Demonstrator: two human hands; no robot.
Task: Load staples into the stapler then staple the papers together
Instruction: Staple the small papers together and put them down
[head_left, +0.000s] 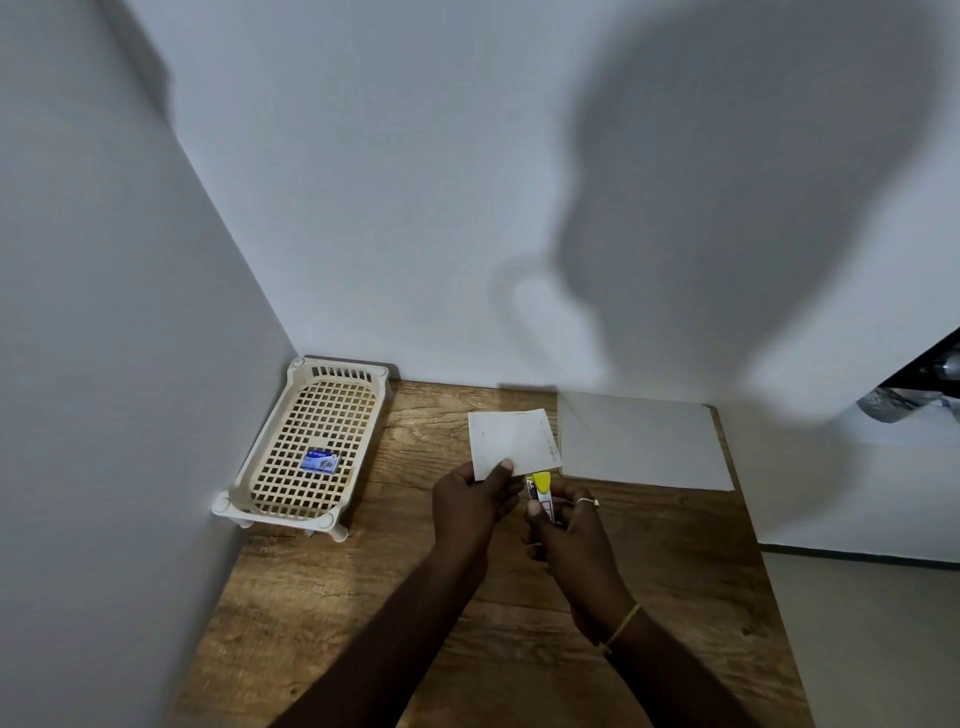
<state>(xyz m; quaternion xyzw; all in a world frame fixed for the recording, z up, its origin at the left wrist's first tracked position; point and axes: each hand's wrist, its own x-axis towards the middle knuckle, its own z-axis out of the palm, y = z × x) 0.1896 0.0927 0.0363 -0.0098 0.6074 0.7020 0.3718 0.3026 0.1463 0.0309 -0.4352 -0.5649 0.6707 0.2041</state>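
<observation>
My left hand (470, 499) pinches the near edge of a small white stack of papers (511, 439) and holds it just above the wooden table (363, 597). A small yellow stapler (542, 493) is gripped in my right hand (569, 535), its yellow nose touching the papers' near right corner. Most of the stapler is hidden by my fingers. A blue box of staples (321, 461) lies in the cream plastic basket (270, 457) at the left.
A larger white sheet (644, 441) lies flat on the table at the back right, beside the held papers. The basket stands in the corner where two white walls meet. The table's right edge drops off to the floor.
</observation>
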